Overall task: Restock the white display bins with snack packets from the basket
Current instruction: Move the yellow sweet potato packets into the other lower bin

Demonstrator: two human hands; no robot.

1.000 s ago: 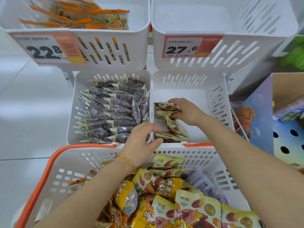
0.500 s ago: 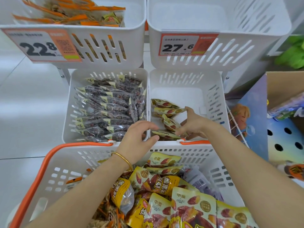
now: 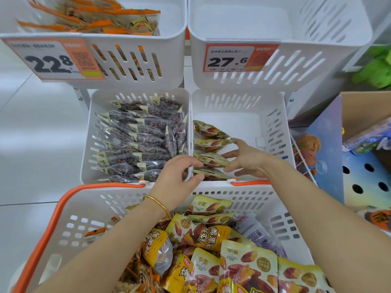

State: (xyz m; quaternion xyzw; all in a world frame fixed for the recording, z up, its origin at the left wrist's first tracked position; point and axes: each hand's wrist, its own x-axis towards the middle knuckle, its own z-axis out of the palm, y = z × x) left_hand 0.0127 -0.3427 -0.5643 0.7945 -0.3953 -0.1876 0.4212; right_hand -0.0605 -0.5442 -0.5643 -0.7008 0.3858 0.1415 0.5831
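White slotted bins (image 3: 169, 66) are racked above pale floor tiles (image 3: 31, 134). In the lower right bin (image 3: 273, 127) a snack packet (image 3: 213, 160) is touched by the spread right hand (image 3: 249, 163); the left hand (image 3: 177, 178) is curled onto its end, grip unclear.

Left hand (image 3: 177, 176) and right hand (image 3: 247, 161) touch a packet (image 3: 211, 160) (yellow); lower-right bin (image 3: 273, 132) holds it.

Bright, even light from overhead, shadows soft and faint. Pale glare washes over the floor (image 3: 31, 127) at the left, and there's sheen on the packets (image 3: 247, 263) in the basket (image 3: 84, 208). The centre is crisp. The upper bins (image 3: 275, 66) bow outward, and the left price tag (image 3: 48, 60) smears toward the corner.
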